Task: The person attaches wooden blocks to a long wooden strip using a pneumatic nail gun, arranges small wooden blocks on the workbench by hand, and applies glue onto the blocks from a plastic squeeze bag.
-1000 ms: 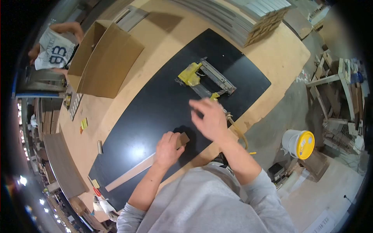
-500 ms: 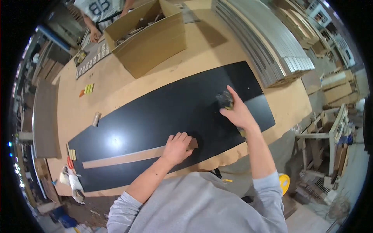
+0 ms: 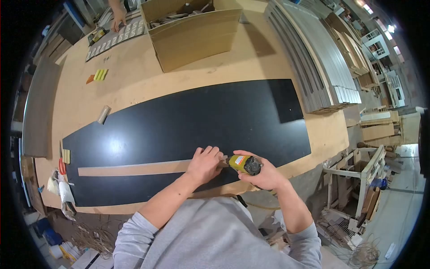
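A long brown strip (image 3: 132,170) lies along the near side of a large black panel (image 3: 192,121). My left hand (image 3: 204,165) is closed over the strip near its right end, fingers on the far side and thumb on the near side. In my right hand (image 3: 267,175) is a yellow-and-black power tool (image 3: 242,163), gripped from the right. The tool lies nearly level, its front end pointing left at the strip's right end, close beside my left fingers. Whether the tool touches the strip cannot be made out.
A cardboard box (image 3: 197,38) with loose pieces stands behind the panel. Long grey boards (image 3: 313,58) are stacked at the right. Red-handled scissors (image 3: 62,166) and a white bag (image 3: 66,193) lie at the left edge. Another person's hand (image 3: 118,19) is by a sheet of pale shapes (image 3: 117,40).
My right hand has brought the power tool left and nearer to me, from above the panel to the strip's right end. My left hand stays on the strip. The camera view has shifted.
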`<state>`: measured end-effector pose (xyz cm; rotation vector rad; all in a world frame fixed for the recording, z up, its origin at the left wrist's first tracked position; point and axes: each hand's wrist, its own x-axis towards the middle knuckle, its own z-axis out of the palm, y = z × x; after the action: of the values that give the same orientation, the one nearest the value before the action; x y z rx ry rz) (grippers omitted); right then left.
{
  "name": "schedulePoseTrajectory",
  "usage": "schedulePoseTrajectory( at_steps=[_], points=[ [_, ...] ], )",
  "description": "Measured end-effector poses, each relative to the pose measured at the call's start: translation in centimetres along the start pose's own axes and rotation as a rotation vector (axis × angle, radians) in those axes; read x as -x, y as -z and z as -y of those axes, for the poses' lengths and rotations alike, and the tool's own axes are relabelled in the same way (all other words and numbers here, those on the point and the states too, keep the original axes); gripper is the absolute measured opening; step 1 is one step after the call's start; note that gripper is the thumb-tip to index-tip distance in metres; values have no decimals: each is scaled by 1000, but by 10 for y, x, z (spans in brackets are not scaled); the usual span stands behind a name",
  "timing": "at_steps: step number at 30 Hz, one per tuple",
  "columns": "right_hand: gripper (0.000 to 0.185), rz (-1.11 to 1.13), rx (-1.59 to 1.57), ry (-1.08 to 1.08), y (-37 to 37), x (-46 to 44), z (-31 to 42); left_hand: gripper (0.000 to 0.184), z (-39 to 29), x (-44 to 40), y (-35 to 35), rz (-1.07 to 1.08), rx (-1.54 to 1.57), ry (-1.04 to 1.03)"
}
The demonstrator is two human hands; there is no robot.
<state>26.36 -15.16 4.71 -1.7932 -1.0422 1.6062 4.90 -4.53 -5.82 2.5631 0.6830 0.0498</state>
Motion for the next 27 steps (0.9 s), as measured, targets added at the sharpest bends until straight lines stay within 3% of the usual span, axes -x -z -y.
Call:
schedulePoseTrajectory(
  at_steps=[5, 9, 18, 27],
  points=[
    [67, -14, 60, -104, -5, -5, 13, 48, 0, 0, -3, -13, -5, 5],
    [67, -17, 96, -27, -4, -9, 8, 49, 1, 0, -6, -17, -5, 9],
    [71, -36, 196, -89, -7, -5, 25, 43, -2, -2, -2, 26, -11, 34],
    [71, -17, 109, -68, -12, 8, 1, 38, 0, -1, -4, -7, -17, 2]
  ],
)
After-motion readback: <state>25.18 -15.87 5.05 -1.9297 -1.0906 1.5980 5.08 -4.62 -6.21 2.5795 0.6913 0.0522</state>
